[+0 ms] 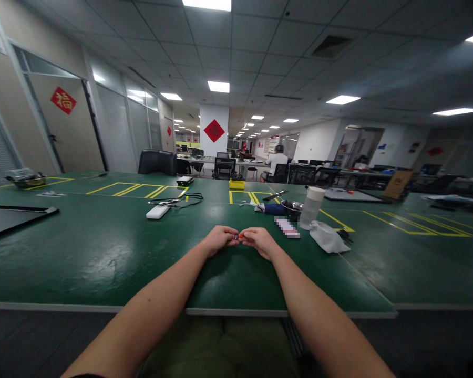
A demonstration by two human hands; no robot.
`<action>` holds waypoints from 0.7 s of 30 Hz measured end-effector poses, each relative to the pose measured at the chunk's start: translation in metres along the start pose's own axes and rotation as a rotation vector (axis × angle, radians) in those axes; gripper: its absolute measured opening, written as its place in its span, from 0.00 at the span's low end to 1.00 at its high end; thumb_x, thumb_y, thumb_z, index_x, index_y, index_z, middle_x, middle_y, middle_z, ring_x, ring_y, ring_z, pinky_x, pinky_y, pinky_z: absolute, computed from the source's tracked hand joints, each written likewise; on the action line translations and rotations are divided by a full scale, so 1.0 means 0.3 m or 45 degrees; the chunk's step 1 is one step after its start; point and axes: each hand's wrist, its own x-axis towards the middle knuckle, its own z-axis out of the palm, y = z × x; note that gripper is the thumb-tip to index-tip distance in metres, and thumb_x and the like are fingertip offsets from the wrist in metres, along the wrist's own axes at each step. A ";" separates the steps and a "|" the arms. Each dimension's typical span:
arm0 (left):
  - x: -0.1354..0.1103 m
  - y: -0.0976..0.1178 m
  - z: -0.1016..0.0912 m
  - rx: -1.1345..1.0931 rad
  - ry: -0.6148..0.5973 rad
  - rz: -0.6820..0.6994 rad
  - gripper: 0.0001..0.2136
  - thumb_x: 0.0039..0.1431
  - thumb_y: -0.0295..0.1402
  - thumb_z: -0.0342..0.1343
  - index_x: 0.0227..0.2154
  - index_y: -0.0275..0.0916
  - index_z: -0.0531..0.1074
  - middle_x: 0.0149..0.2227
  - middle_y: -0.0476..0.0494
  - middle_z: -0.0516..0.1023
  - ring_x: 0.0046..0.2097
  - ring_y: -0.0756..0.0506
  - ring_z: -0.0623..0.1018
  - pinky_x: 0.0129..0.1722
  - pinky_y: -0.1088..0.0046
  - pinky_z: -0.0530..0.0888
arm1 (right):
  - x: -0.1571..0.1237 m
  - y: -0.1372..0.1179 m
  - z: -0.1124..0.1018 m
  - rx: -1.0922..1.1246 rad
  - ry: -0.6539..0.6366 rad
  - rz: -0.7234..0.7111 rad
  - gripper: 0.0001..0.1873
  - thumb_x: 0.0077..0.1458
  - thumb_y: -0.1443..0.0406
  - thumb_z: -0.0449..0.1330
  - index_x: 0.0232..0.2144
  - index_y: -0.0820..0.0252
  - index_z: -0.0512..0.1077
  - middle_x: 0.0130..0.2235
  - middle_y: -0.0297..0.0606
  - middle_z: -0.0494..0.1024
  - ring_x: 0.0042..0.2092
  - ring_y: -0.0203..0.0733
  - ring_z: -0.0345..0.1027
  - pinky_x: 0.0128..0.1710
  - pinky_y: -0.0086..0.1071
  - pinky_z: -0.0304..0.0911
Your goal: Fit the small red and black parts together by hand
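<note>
My left hand (pixel 220 240) and my right hand (pixel 259 241) meet fingertip to fingertip just above the green table (pixel 157 262). Pinched in my right fingers is a small orange piece (pixel 241 237), too small to name. A small dark piece (pixel 235 237) shows at my left fingertips, its kind unclear. The two pieces touch or nearly touch; I cannot tell whether they are joined. Both hands are closed in a pinch, with the fingers partly hiding what they hold.
Right of my hands are a blurred pinkish flat item (pixel 287 227), a white pouch (pixel 326 237), a translucent cylinder (pixel 312 207) and a metal bowl (pixel 292 209). A white power bank-like block (pixel 158 211) with black cable (pixel 189 198) lies left. A yellow box (pixel 237 184) stands behind.
</note>
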 end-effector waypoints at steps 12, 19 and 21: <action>0.000 0.000 0.000 0.009 0.027 0.005 0.08 0.50 0.18 0.56 0.33 0.32 0.75 0.29 0.43 0.80 0.30 0.51 0.78 0.39 0.75 0.76 | 0.003 0.005 0.001 -0.008 0.009 -0.006 0.07 0.46 0.69 0.61 0.31 0.65 0.76 0.31 0.43 0.79 0.33 0.39 0.74 0.36 0.31 0.69; 0.011 -0.012 -0.006 0.001 0.004 0.014 0.09 0.50 0.17 0.54 0.33 0.31 0.75 0.30 0.43 0.80 0.31 0.51 0.79 0.37 0.77 0.75 | -0.002 0.007 0.007 -0.031 0.002 -0.026 0.09 0.41 0.70 0.64 0.30 0.65 0.75 0.32 0.42 0.79 0.34 0.39 0.74 0.36 0.30 0.69; 0.011 -0.012 -0.005 -0.007 -0.001 0.017 0.09 0.50 0.17 0.54 0.33 0.31 0.75 0.30 0.43 0.80 0.31 0.51 0.79 0.38 0.77 0.76 | -0.004 0.006 0.008 -0.035 -0.003 -0.032 0.09 0.41 0.70 0.64 0.30 0.65 0.75 0.32 0.42 0.79 0.34 0.39 0.74 0.36 0.30 0.69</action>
